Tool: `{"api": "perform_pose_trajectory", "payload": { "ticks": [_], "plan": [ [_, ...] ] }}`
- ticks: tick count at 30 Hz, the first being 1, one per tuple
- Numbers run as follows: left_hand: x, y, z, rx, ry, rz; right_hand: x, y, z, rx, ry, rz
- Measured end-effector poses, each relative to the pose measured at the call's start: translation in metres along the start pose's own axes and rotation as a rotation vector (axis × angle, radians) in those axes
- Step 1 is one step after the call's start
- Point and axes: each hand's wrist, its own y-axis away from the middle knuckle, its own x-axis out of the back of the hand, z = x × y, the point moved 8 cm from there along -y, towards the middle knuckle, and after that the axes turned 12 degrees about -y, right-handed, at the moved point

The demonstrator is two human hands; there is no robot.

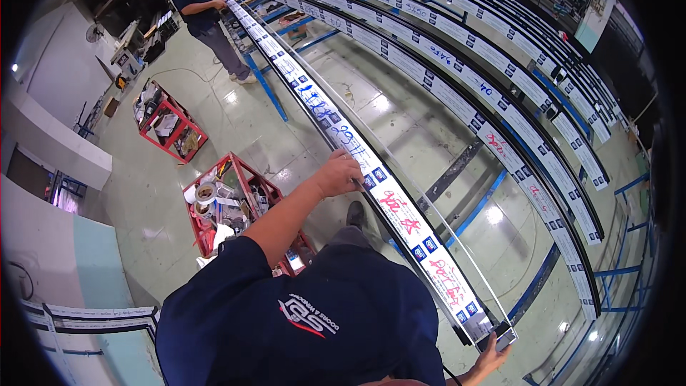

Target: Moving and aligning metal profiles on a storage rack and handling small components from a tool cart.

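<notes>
A long window-frame profile (396, 207) with white protective film and red and blue handwriting runs from the far left to the near right in front of me. My left hand (341, 174) is closed over its near edge around mid-length, fingers curled on the film; its palm side is hidden. At the near right end, my right hand (490, 359) is closed around a small dark-and-grey block (504, 336) that sits against the profile's end. A thin white strip (450, 232) stretches alongside the profile's right side and meets the block.
Another person (204, 18) stands at the profile's far end, hands on it. Several more film-covered profiles (457, 104) lie to the right on blue metal racks (477, 207). Red tool carts (239, 164) with tape rolls and tools stand on the left, and a cable (182, 71) crosses the floor.
</notes>
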Motion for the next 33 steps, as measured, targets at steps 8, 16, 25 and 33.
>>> {"api": "perform_pose_trajectory", "payload": {
  "ticks": [8,16,25,33],
  "plan": [
    [-0.026,0.004,0.008,-0.019,-0.002,-0.046,0.007,0.003,0.024,0.017,-0.102,-0.011],
    [-0.048,0.009,0.015,-0.066,0.015,-0.077,0.02,0.01,0.045,-0.031,-0.084,0.033],
    [-0.053,0.011,0.015,-0.048,0.025,-0.146,0.021,0.015,0.049,-0.055,-0.079,0.032],
    [-0.046,0.013,0.016,0.078,0.08,-0.148,0.015,0.015,0.051,-0.078,-0.118,-0.022]
  ]
}}
